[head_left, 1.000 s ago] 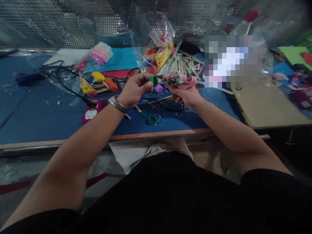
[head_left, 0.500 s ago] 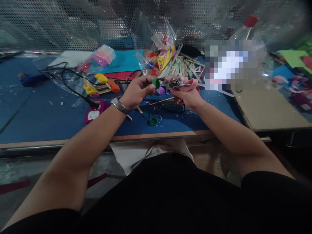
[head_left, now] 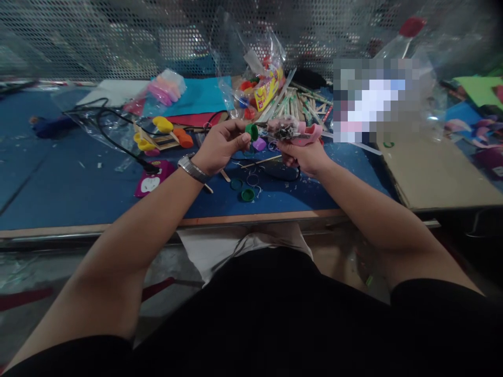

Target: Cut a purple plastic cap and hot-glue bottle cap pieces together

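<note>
Between the thumb and fingers of my left hand (head_left: 226,144) is a green bottle cap (head_left: 252,132), its hollow side turned to the right. My right hand (head_left: 304,156) grips a pink glue gun (head_left: 308,134), whose dirty, plastic-wrapped front points left at the cap. Whether the nozzle touches the cap, I cannot tell. A purple cap (head_left: 259,144) lies on the table just behind the gap between the hands. Nearer to me lies another green cap (head_left: 248,195), beside a green ring (head_left: 236,184). A wooden stick (head_left: 261,161) rests below the hands.
A small craft-stick frame with yellow and orange caps (head_left: 161,137) stands left, behind a purple power box (head_left: 155,178) with a black plug. Farther back are wooden sticks (head_left: 293,104), a plastic bag of caps (head_left: 255,89) and blue paper (head_left: 200,97). Cardboard (head_left: 440,173) lies right.
The right hand and glue gun have shifted very slightly to the right. The left hand keeps its hold on the green cap, almost still.
</note>
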Demonstrator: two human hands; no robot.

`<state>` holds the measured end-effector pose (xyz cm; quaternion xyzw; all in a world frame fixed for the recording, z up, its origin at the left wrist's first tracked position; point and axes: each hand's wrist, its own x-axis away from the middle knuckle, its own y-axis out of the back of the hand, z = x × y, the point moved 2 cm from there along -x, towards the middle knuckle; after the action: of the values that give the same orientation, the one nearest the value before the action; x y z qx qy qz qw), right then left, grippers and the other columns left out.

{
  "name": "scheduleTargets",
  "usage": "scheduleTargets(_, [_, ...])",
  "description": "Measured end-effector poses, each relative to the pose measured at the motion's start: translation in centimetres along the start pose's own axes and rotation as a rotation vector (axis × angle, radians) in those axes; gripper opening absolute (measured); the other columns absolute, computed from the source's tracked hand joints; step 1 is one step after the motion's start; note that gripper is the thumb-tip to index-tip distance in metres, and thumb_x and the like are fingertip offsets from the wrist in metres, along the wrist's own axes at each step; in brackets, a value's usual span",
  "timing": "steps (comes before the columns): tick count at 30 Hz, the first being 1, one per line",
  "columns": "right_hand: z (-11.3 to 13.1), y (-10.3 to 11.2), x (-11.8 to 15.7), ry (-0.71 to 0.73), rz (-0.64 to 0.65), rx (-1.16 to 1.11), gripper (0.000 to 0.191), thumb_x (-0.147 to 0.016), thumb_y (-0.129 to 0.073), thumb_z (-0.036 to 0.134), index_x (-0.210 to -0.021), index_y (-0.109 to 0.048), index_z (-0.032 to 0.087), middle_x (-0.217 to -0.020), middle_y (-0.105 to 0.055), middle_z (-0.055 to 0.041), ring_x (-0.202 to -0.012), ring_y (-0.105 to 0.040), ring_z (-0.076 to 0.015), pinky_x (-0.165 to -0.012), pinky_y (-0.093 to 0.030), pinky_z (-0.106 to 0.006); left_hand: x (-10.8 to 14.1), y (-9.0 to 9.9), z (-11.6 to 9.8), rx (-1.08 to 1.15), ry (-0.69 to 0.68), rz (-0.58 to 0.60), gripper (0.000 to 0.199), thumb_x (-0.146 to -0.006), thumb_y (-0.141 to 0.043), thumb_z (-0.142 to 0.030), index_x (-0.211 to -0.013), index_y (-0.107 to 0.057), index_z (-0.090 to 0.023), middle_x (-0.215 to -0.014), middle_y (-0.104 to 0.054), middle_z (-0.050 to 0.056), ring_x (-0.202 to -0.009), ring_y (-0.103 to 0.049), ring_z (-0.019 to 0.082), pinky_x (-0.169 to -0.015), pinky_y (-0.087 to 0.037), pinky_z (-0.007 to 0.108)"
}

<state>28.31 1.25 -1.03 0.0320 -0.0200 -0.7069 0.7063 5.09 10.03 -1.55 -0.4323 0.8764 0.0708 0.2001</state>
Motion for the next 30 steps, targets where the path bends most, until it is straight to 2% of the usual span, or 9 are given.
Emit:
scheduleTargets(7, [0.29,-0.11,0.13,-0.014,-0.007,0.006,0.049,-0.087,-0.095,0.043,-0.073,-0.051,0.025,-0.059,-0.05,0.0038,-0.054,-0.049,-0.0113,-0.05,-0.044,-0.028,0.04,-0.01,-0.03,0.023,0.003,0.002,0.051,-0.076,-0.101,-0.061,-0.095,-0.079,-0.019,-0.084,-0.069,0.0,-0.067,-0.064,0.01,-0.066,-0.053,0.025])
scheduleTargets(18, [-0.07,0.12,-0.04,0.002,-0.007,0.012,0.049,-0.086,-0.094,0.045,-0.073,-0.051,0.024,-0.059,-0.048,0.0035,-0.056,-0.048,-0.012,-0.048,-0.043,-0.028,0.1,-0.02,-0.02,0.064,0.008,0.003,0.05,-0.076,-0.102,-0.059,-0.096,-0.079,-0.019,-0.081,-0.068,0.0,-0.066,-0.063,0.009,-0.066,-0.053,0.024])
scheduleTargets(30, [0.35,-0.18,0.21,-0.011,-0.035,0.004,0.046,-0.089,-0.093,0.039,-0.073,-0.052,0.024,-0.061,-0.047,0.0031,-0.055,-0.048,-0.0122,-0.049,-0.04,-0.028,0.05,0.03,-0.22,0.055,-0.012,-0.026,0.051,-0.074,-0.102,-0.062,-0.094,-0.08,-0.021,-0.082,-0.07,-0.001,-0.068,-0.065,0.009,-0.066,-0.054,0.023])
